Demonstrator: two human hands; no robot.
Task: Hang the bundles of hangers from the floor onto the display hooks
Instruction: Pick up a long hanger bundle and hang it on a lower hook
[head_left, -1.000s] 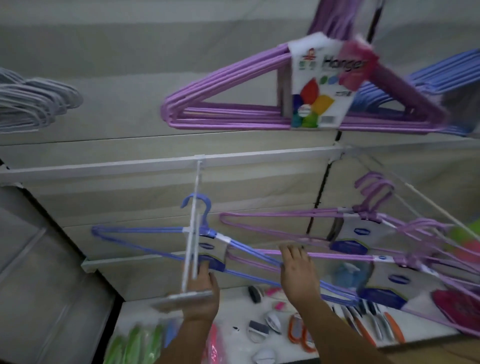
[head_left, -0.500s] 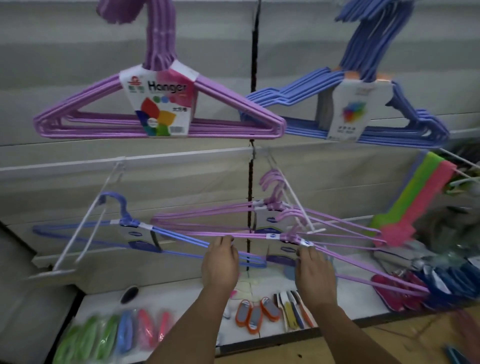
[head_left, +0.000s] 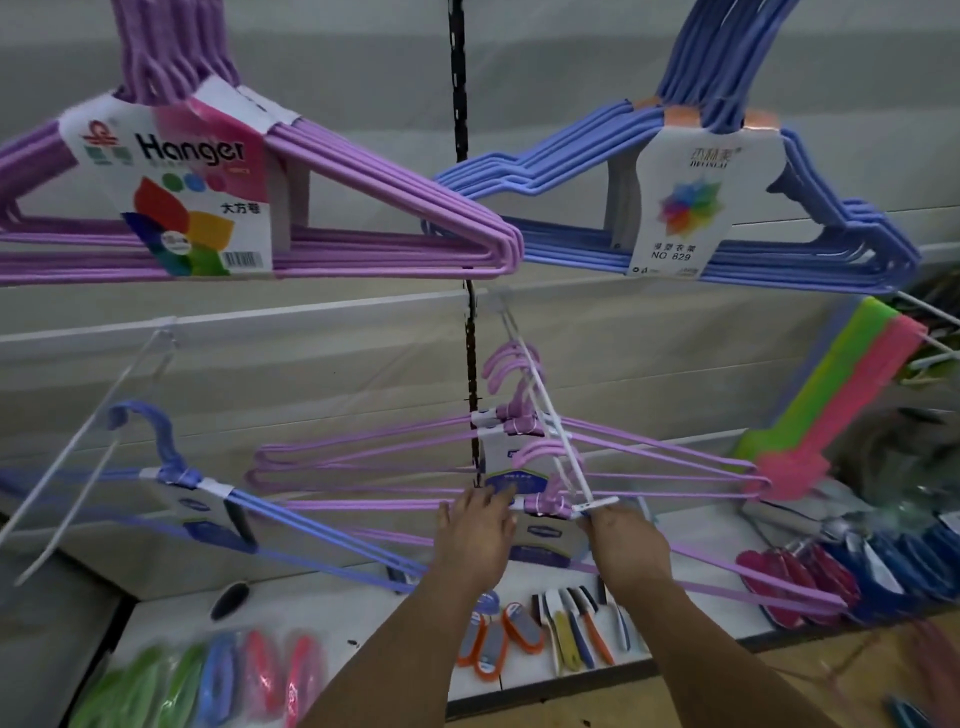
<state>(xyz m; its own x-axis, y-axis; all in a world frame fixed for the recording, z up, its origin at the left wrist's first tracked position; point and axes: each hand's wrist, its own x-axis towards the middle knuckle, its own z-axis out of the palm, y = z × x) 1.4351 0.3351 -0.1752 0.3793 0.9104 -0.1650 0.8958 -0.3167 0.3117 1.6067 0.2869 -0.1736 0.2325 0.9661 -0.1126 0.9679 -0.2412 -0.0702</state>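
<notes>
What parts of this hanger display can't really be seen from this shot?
Head view only:
- Top hooks of the big purple bundle and the big blue bundle: cut off by the top edge.
- Right hand fingertips at the display hook's tip: hidden behind the hand.
- Shelf packets: blurred.
- Floor bundles: out of frame.

We read "Hanger" in bold dark letters on the card sleeve (head_left: 179, 182) of the purple hanger bundle (head_left: 363, 208) — Chinese characters sit beneath it. On the blue bundle's card (head_left: 691, 202) we make out "NO 829"; its top line is too blurred.
</notes>
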